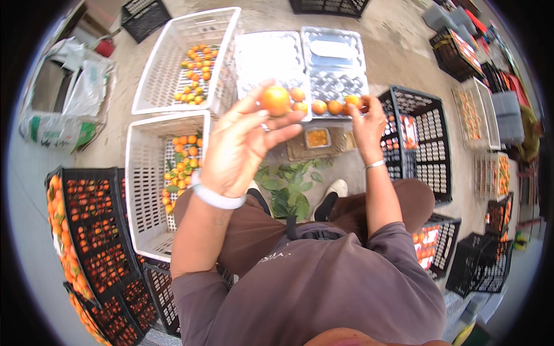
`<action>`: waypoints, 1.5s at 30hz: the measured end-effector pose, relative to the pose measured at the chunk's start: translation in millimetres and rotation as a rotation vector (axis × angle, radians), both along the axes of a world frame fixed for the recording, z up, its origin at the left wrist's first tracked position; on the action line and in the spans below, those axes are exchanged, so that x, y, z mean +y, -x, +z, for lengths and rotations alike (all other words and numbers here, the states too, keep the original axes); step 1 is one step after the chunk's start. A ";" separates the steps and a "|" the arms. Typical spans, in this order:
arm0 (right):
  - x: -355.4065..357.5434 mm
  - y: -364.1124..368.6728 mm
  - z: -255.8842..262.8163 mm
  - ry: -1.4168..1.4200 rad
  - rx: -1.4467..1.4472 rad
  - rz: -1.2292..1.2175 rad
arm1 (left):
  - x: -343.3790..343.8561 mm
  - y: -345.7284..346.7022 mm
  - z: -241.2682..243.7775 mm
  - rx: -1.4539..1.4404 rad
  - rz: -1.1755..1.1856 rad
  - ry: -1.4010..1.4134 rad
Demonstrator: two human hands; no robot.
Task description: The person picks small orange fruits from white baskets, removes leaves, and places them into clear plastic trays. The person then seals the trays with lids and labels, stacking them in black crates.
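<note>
My left hand point(242, 147) is raised in front of the trays and holds an orange citrus fruit point(275, 100) in its fingers. Below it lies a clear plastic egg-style fruit tray point(268, 52) with an open lid; two fruits point(297, 94) show in its right side, and my hand hides part of it. A second clear tray point(339, 81), also open, stands beside it. Along its near row sit two fruits point(326, 107). At the right end of that row, my right hand point(370, 125) grips another fruit point(352, 101) with its fingertips.
Two white plastic crates point(146, 173) with loose citrus stand at left. A black crate point(435, 129) at right holds packed trays. Green leaves point(290, 190) lie between my shoes. A small tub point(318, 137) sits before the trays. Stacked black crates point(93, 173) flank me; a person point(529, 136) is far right.
</note>
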State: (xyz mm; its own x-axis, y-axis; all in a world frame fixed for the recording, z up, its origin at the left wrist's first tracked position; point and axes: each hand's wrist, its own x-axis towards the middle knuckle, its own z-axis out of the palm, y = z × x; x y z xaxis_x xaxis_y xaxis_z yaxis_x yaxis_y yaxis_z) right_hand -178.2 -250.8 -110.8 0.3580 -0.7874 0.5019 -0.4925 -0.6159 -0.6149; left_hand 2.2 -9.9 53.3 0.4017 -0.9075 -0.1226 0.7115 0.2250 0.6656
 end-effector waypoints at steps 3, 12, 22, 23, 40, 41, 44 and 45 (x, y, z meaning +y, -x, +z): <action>-36.3 -19.4 -11.1 0.020 0.319 -0.075 | -1.8 1.3 -3.1 -0.044 0.007 -0.025; -2.4 -27.3 22.5 -0.042 -0.053 0.073 | -1.5 14.4 -6.5 -0.427 0.132 -0.142; 103.7 -18.5 105.4 -0.966 -0.608 0.760 | 7.2 24.7 -16.7 -1.411 0.247 -0.270; 101.7 -18.4 97.7 -0.999 -0.596 0.693 | 10.5 22.8 -11.7 -1.431 0.289 -0.319; 35.5 -30.1 -169.0 -0.269 0.687 0.226 | 27.0 34.9 1.7 -1.819 0.139 -0.280; 42.2 -33.4 -146.5 -0.327 0.684 0.209 | 27.2 41.9 -8.2 -1.849 0.070 -0.279; 52.8 -13.4 -105.8 -0.217 0.442 0.143 | 30.5 59.4 -22.7 -1.811 -0.048 -0.079; 66.1 -17.2 -82.0 -0.342 0.347 0.117 | 34.0 65.3 -22.1 -1.768 -0.008 -0.060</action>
State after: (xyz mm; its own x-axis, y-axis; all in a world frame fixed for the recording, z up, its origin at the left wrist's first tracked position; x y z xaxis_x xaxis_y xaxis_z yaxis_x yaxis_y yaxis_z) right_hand -161.0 -184.6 -192.8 0.5536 -0.8308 0.0577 -0.6438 -0.4709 -0.6031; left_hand -63.1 24.0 31.2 0.0740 -0.9210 0.3824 -0.7997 0.1743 0.5745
